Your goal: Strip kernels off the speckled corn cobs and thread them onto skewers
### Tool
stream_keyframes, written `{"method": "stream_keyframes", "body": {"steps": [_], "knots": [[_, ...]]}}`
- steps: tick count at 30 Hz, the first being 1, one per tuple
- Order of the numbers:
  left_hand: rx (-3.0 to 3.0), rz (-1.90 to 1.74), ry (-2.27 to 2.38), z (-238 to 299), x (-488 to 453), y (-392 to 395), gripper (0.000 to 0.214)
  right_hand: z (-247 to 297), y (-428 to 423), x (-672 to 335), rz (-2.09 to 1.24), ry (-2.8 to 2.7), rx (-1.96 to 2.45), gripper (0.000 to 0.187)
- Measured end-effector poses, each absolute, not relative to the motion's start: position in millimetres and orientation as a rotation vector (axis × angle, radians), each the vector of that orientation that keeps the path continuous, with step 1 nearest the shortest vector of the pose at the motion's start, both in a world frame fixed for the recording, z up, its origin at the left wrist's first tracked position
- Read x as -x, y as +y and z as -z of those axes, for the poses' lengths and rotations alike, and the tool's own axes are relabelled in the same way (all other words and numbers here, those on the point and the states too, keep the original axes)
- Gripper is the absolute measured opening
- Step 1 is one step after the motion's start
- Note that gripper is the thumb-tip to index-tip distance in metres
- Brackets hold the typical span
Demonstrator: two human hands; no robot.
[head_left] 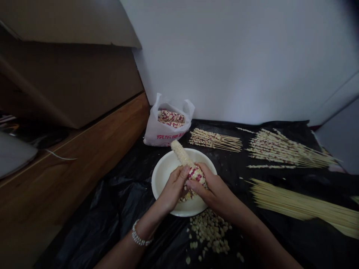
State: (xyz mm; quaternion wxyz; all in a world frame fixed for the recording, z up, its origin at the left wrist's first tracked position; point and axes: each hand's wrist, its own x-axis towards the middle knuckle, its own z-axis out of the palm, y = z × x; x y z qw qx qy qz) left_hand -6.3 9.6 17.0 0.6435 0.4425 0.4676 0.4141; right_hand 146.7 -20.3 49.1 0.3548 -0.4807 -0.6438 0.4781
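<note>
Both my hands are wrapped round a corn cob (197,174), tilted above a white bowl (162,170). The upper end of the cob is stripped bare; purple and cream kernels still cover the lower part. My left hand (176,185) grips its left side, thumb pressed on the kernels. On the other side, my right hand (208,186) is closed round the lower end, its thumb across the front. Some loose kernels (188,195) lie in the bowl below. My hands hide the cob's lowest tip and part of the bowl.
Behind the bowl stands a white plastic bag (165,137) of corn cobs. Kernel-threaded skewers (214,140) and a larger skewer pile (276,149) lie rightward, above bare sticks (297,201). Loose kernels (210,229) are on black plastic sheeting (112,201). Cardboard boxes (84,78) stand left.
</note>
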Motion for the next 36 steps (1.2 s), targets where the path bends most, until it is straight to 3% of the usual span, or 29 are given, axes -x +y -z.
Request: {"method": "stream_keyframes", "body": {"steps": [7,18,36], "knots": [[-1.104,-0.979,1.065,-19.1,9.0,7.5,0.057,-51.7,-21.0,-148.3,-1.213,-1.726,1.226,0.035],[-1.030,-0.944,1.006,-22.1,5.6,9.9,0.043,-44.8,-18.4,-149.7,-1.266,-1.696,1.211,0.031],[-0.860,-0.892,0.931,-30.4,4.7,6.1,0.045,-47.7,-14.1,-156.3,-1.208,-1.739,1.255,0.031]]}}
